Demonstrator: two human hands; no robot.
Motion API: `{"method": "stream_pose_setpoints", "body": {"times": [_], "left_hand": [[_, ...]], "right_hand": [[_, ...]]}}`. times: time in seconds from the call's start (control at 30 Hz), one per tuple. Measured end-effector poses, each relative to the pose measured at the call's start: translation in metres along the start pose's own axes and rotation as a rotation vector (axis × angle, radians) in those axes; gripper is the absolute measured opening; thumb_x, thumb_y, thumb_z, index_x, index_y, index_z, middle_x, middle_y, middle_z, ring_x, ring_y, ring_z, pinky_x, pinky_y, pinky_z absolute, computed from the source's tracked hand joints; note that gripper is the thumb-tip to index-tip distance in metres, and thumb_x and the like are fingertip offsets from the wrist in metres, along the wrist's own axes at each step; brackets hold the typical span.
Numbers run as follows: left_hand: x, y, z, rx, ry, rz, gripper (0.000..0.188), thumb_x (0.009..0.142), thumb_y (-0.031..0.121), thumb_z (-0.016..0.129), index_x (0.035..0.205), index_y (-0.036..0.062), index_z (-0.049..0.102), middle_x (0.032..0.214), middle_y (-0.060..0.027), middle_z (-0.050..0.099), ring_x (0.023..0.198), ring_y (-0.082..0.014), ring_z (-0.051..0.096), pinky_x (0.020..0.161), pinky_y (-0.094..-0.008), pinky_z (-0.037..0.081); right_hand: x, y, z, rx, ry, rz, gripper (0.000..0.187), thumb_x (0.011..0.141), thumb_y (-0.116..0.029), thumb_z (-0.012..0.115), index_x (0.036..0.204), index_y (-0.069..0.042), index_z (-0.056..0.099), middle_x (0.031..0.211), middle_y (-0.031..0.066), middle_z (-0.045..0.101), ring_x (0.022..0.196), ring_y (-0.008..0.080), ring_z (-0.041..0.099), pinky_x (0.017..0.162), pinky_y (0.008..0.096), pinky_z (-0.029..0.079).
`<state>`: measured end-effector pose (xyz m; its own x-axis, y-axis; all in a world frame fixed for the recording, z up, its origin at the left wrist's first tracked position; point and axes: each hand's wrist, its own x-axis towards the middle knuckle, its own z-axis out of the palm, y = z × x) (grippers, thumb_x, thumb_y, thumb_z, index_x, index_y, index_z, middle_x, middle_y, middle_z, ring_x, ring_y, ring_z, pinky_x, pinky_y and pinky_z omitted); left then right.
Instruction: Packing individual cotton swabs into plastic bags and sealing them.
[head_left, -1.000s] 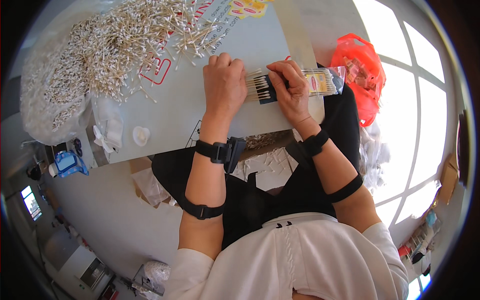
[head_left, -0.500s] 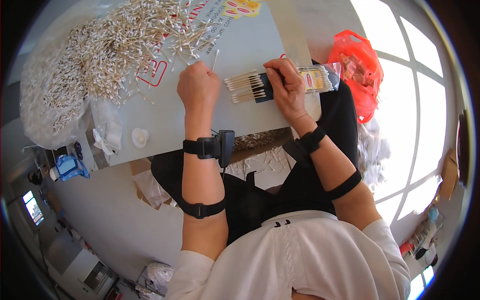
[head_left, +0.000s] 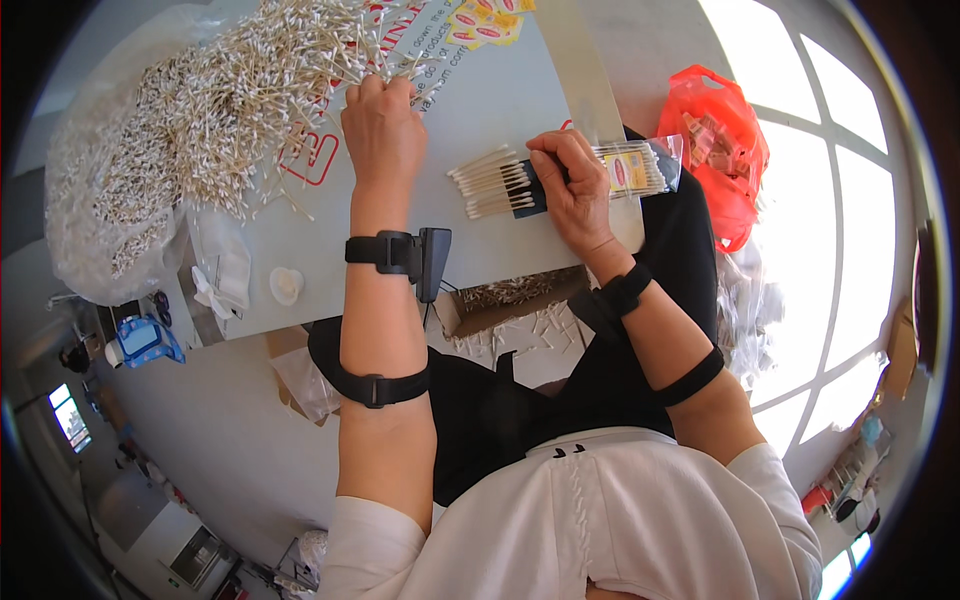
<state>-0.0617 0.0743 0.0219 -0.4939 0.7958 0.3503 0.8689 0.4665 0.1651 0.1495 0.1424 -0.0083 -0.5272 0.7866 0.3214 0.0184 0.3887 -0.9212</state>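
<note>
Swabs (head_left: pixel 490 185) crosswise, tips left and right

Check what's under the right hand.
Cotton swabs and a dark strip show left of the right hand, a clear packet right of it; whatever lies directly beneath is covered.

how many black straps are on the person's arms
4: the left wrist strap, left elbow strap, right wrist strap and right elbow strap. Any under the white sleeves would be hidden.
</note>
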Motion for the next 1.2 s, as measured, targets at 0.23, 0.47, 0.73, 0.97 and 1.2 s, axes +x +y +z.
{"method": "stream_pose_setpoints", "body": {"times": [0.23, 0.47, 0.73, 0.97, 1.2], "left_hand": [[0.016, -0.004, 0.003, -0.053, -0.163, 0.005, 0.005, 0.076, 0.01, 0.071, 0.081, 0.0076, 0.071, 0.087, -0.0146, 0.066, 0.089, -0.0341, 0.061, 0.077, -0.0434, 0.05], [0.006, 0.031, -0.008, -0.347, -0.637, -0.179, 0.01, 0.074, 0.012, 0.073, 0.078, 0.0031, 0.069, 0.081, -0.0161, 0.069, 0.078, -0.0331, 0.066, 0.07, -0.0413, 0.052], [0.003, 0.023, -0.004, -0.363, -0.464, -0.087, 0.007, 0.073, 0.008, 0.071, 0.077, 0.0028, 0.068, 0.076, -0.0165, 0.066, 0.076, -0.0331, 0.065, 0.068, -0.0406, 0.051], [-0.022, 0.022, -0.011, -0.474, -0.379, -0.164, 0.007, 0.082, 0.007, 0.066, 0.086, 0.0043, 0.071, 0.086, -0.0141, 0.068, 0.079, -0.0281, 0.066, 0.072, -0.0373, 0.052], [-0.073, 0.029, 0.006, -1.186, 0.152, -0.504, 0.027, 0.091, 0.003, 0.057, 0.117, 0.0056, 0.066, 0.109, -0.0043, 0.067, 0.096, -0.0173, 0.06, 0.088, -0.0328, 0.048]], "right_hand": [[0.0, -0.001, 0.0, 0.019, -0.001, 0.009, 0.004, 0.091, -0.002, 0.062, 0.095, -0.001, 0.062, 0.086, 0.0088, 0.059, 0.068, 0.0208, 0.055, 0.063, 0.0293, 0.046], [-0.001, 0.002, -0.001, 0.031, -0.027, 0.028, 0.004, 0.094, -0.003, 0.06, 0.097, 0.0, 0.062, 0.087, 0.0068, 0.057, 0.075, 0.0152, 0.053, 0.069, 0.0249, 0.044], [-0.001, 0.0, 0.0, 0.043, -0.02, 0.029, 0.005, 0.094, -0.003, 0.06, 0.097, 0.0, 0.062, 0.087, 0.0066, 0.057, 0.076, 0.0151, 0.054, 0.07, 0.0244, 0.044], [-0.001, 0.003, 0.0, 0.033, 0.027, 0.034, 0.007, 0.092, -0.001, 0.06, 0.098, -0.001, 0.062, 0.09, 0.01, 0.061, 0.075, 0.0212, 0.059, 0.069, 0.0295, 0.048], [0.007, 0.004, 0.012, 0.371, 0.095, 0.166, 0.018, 0.095, -0.001, 0.055, 0.111, 0.001, 0.063, 0.113, 0.013, 0.063, 0.097, 0.0213, 0.063, 0.086, 0.0262, 0.048]]}}
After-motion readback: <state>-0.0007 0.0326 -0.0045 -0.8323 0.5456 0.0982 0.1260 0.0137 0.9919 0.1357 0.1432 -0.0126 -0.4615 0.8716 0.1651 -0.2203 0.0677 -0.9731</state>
